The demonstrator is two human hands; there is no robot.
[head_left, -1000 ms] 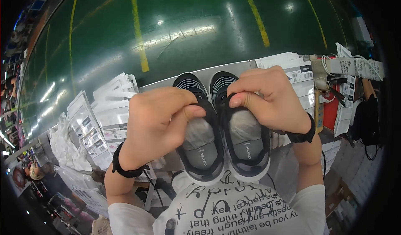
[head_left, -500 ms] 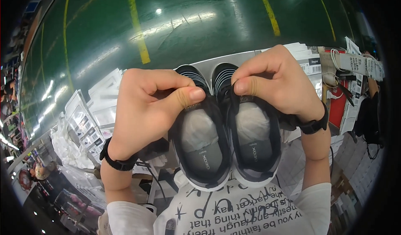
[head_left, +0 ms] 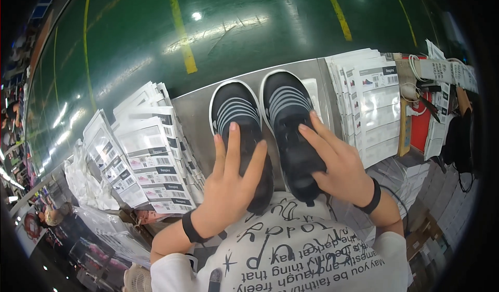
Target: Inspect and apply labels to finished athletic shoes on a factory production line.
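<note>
A pair of black sneakers with curved grey stripes and white sole edges sits before me, toes pointing away: the left shoe (head_left: 233,102) and the right shoe (head_left: 285,92). My left hand (head_left: 226,188) lies over the left shoe, fingers spread across its upper, and is open. On the right shoe's outer side rests my right hand (head_left: 338,170), open, with two fingers stretched along the upper. Its thumb reaches toward the heel end. The shoes' openings are not clearly visible from here. Each wrist wears a black band.
Stacks of printed white sheets stand on the left (head_left: 166,177) and right (head_left: 371,105) of the grey work surface (head_left: 200,115). Crumpled white plastic (head_left: 86,180) lies far left. Cables and a red panel (head_left: 420,128) are at right. Green floor (head_left: 249,27) with yellow lines lies beyond.
Both hands have let go of the shoe tongues and come back toward me, fingers now spread on the uppers. The shoes have tipped; their striped toes show instead of their insides.
</note>
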